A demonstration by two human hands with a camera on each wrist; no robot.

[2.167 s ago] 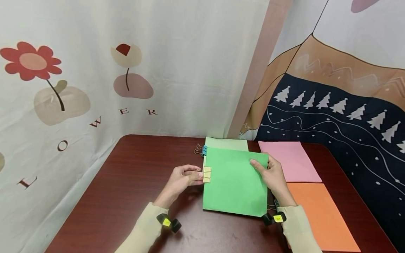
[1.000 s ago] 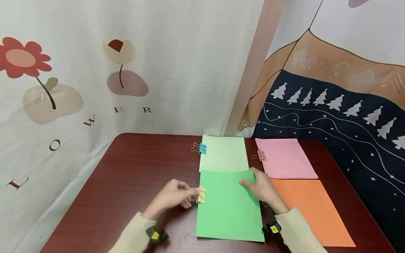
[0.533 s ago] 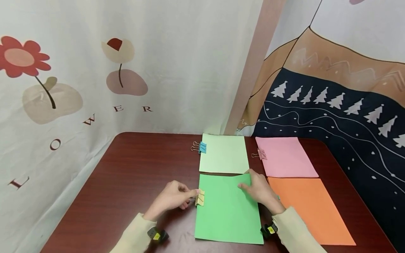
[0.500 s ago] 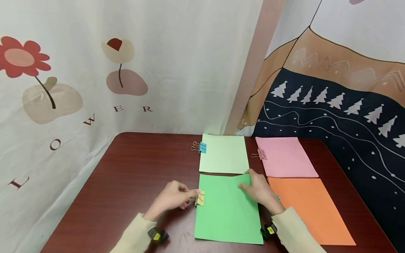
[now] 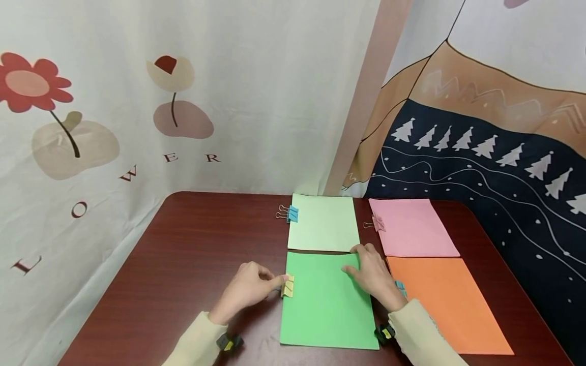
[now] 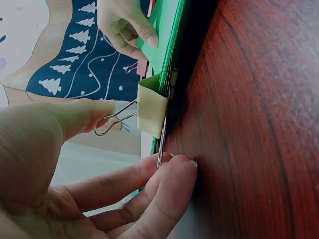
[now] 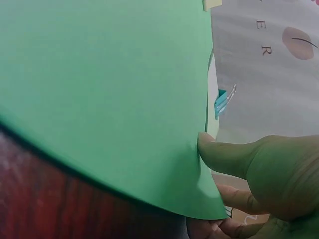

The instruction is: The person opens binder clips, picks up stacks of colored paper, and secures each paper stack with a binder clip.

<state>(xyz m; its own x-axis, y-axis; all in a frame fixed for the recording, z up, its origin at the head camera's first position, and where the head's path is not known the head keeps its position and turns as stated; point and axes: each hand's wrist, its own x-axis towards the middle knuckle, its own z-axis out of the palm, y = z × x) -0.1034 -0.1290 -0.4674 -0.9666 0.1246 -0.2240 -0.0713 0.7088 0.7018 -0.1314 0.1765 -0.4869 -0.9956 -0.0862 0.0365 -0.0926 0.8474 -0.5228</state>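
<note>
A stack of green paper (image 5: pixel 327 310) lies low over the table in front of me, with a pale yellow binder clip (image 5: pixel 288 286) on its left edge. My left hand (image 5: pixel 247 287) holds the clip by its wire handles. In the left wrist view, the thumb meets one handle (image 6: pixel 115 121) and the fingers bear on the other, with the handles spread apart. My right hand (image 5: pixel 375 277) pinches the far right corner of the stack, thumb on top and fingers underneath. That corner bends slightly in the right wrist view.
Pale green paper (image 5: pixel 325 223) with a blue binder clip (image 5: pixel 292 214) lies just beyond the green stack. Pink paper (image 5: pixel 414 229) with a pink clip (image 5: pixel 378 223) is at the far right. Orange paper (image 5: pixel 453 305) with a blue clip (image 5: pixel 400 288) lies near the right forearm.
Both hands have brought the clipped green stack towards me and lowered it, uncovering the pale green paper and the pink clip. Over the last half second it has shifted only slightly.
</note>
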